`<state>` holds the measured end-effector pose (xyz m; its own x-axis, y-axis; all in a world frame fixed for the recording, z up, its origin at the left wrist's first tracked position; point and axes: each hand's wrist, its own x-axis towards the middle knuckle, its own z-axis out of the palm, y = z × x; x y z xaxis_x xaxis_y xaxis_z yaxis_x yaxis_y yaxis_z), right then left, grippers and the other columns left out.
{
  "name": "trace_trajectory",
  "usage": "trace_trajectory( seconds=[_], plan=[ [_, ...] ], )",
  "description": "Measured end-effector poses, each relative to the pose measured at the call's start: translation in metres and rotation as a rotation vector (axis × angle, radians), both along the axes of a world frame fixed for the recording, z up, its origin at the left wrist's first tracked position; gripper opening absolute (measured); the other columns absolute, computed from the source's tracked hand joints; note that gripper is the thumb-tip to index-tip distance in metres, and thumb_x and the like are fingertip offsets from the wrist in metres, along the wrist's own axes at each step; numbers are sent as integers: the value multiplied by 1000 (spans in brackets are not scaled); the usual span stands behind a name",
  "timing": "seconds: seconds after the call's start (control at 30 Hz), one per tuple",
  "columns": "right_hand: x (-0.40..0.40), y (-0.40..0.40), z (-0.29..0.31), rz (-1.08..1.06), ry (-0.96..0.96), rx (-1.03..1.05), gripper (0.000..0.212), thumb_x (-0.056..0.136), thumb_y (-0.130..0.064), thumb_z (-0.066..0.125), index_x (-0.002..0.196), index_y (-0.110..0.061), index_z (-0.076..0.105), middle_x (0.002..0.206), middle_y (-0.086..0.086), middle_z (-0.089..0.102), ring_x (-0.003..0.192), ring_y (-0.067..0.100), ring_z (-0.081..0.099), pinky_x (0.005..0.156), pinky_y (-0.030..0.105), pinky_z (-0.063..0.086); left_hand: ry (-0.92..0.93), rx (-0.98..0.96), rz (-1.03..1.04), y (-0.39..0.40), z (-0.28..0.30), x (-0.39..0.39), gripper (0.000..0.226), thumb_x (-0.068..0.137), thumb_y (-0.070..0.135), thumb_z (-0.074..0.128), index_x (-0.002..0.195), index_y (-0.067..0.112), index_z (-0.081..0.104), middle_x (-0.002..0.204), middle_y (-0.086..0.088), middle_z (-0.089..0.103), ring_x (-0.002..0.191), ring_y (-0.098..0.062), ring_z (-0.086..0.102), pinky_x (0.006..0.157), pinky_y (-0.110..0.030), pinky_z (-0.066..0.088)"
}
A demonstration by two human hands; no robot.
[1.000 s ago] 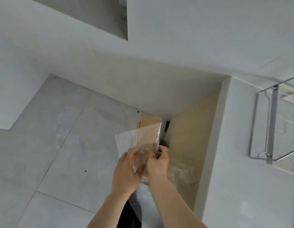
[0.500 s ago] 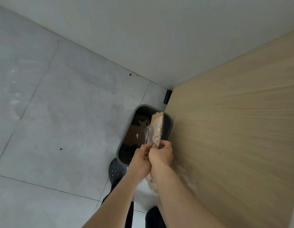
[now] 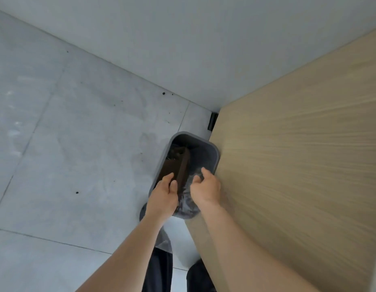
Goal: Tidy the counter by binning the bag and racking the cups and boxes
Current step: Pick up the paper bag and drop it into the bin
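- Down on the grey tiled floor (image 3: 56, 144), a dark grey bin (image 3: 214, 153) is standing right beside a pale wood cabinet side (image 3: 298, 165).
- I am seeing both hands reaching over the bin's open top.
- Left hand (image 3: 164, 197) is hanging over the near left rim, fingers half curled; I cannot tell whether they are gripping anything.
- Right hand (image 3: 206, 187) is hovering with fingers loosely curled and spread, gripping nothing.
- Crinkled clear bag (image 3: 188, 200) is lying inside the bin, between and beneath the hands.
- Brown cardboard (image 3: 183, 169) is sitting deeper inside.
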<state>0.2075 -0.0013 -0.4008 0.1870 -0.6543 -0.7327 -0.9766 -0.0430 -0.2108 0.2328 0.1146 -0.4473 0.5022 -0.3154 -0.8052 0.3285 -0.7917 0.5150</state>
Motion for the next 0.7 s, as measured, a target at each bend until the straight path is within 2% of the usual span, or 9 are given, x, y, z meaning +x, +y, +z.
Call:
trace_trajectory(
  seconds=[0.23,0.4,0.6,0.7],
  plan=[
    [6,6,96,300,-7,-69,48,102,-27,45,149,-19,39,151,4,47,138,24,45,109,37,40,-143,15,-136,19,92,31,44,102,40,30,144,30,40,144,1,53,127,-21,53,105,-42,46],
    [7,9,174,591,-24,-139,52,99,-32,46,147,-12,38,147,8,49,135,27,46,110,41,42,-322,30,-316,24,186,48,46,103,36,33,147,26,36,147,1,47,131,-22,46,105,-38,41],
    [4,-2,281,731,-141,-265,54,100,-33,44,150,-13,32,154,6,38,141,27,36,117,39,35,-550,38,-496,27,293,71,51,102,41,34,150,22,32,150,0,45,134,-23,45,109,-37,38],
    [-3,-9,335,800,-214,-372,52,101,-31,44,148,-12,34,153,6,38,143,25,32,122,38,23,-676,24,-584,23,344,79,53,102,41,35,150,21,31,152,0,43,136,-23,43,111,-37,37]
  ],
)
